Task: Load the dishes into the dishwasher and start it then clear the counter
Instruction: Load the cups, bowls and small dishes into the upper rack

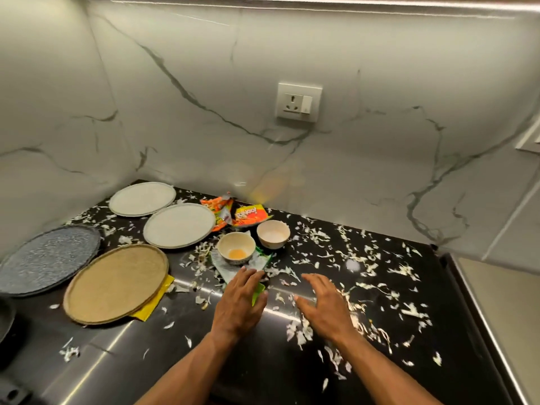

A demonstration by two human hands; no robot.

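On the black counter point(263, 361) lie two white plates point(142, 198) point(179, 225), a blue-grey plate point(48, 260) and a tan plate point(117, 282). Two small white bowls stand in the middle; the nearer bowl point(236, 248) holds an orange residue, the other bowl point(273, 233) looks empty. My left hand point(242, 299) rests flat on a silver-green wrapper point(251, 266) just in front of the nearer bowl. My right hand point(324, 302) hovers over the counter with fingers spread, holding nothing. White vegetable shreds point(365, 258) are scattered everywhere.
Orange snack wrappers point(236, 213) lie behind the bowls by the marble wall. A yellow cloth point(155, 302) sticks out from under the tan plate. A wall socket point(298, 102) sits above. The counter's right edge point(473, 317) drops off; a dark object point(4, 320) is at far left.
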